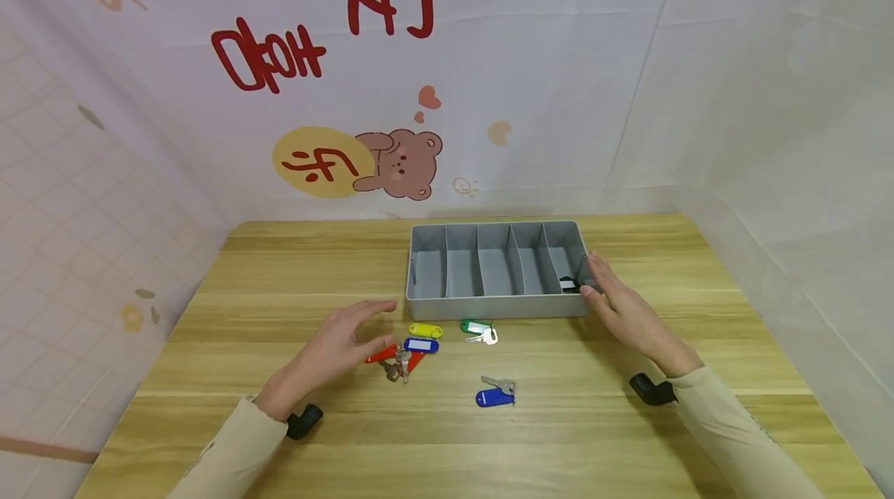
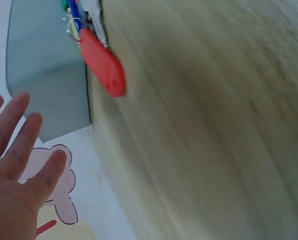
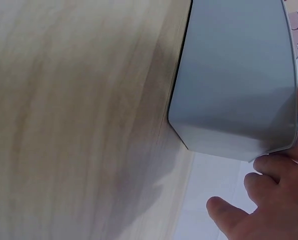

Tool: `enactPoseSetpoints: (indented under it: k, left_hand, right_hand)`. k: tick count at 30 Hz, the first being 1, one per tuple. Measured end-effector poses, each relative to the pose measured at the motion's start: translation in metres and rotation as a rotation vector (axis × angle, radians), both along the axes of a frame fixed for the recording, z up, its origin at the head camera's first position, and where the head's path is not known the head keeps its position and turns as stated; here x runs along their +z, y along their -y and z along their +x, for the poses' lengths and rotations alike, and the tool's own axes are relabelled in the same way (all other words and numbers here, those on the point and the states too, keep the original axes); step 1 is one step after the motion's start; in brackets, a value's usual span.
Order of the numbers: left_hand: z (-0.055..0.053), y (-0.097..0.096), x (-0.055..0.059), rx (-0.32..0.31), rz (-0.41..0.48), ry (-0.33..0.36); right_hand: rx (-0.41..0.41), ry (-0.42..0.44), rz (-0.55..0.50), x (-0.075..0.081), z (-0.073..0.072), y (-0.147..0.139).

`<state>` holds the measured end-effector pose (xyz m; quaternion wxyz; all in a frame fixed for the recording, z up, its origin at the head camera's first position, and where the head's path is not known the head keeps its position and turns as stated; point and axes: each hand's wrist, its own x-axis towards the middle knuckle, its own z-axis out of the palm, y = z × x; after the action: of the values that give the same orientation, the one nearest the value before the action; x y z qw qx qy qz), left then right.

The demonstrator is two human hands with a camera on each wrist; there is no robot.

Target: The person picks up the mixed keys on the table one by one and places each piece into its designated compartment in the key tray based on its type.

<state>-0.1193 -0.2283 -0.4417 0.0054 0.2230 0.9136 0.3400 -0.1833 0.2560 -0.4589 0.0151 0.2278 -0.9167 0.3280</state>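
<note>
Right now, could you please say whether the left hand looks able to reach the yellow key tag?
Probably yes: the left hand is nearby, open and empty, and in the head view nothing appears to block its way to the yellow key tag.

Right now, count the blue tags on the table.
2: one blue tag lies beside the yellow tag; the other blue tag lies nearer the person, with a key. More might be hidden.
</note>
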Motion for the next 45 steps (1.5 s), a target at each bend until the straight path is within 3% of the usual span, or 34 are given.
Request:
enactPoseSetpoints:
  k: [7,16,22,31,39,45]
  left_hand:
    - [-0.003,0.003,-0.008,-0.034,-0.001,0.081]
    - [-0.009,0.003,-0.012,-0.137,-0.038,0.131]
    - [-0.013,0.004,-0.015,-0.151,-0.061,0.171]
    - [-0.017,-0.001,-0.018,-0.186,-0.100,0.188]
    - [-0.021,-0.002,-0.021,-0.215,-0.070,0.178]
    - [-0.019,-0.001,-0.020,-0.192,-0.049,0.161]
  right_hand:
    - [-0.003,0.041,0.009,0.003,0.000,0.000]
    - [-0.003,0.037,0.009,0.003,0.000,0.000]
    - [-0.004,0.032,0.015,0.004,0.000,0.000]
    - [-0.011,0.034,0.025,0.004,0.000,0.000]
    - [-0.019,0.049,0.033,0.004,0.000,-0.001]
    - [-0.020,0.055,0.033,0.003,-0.001,-0.001]
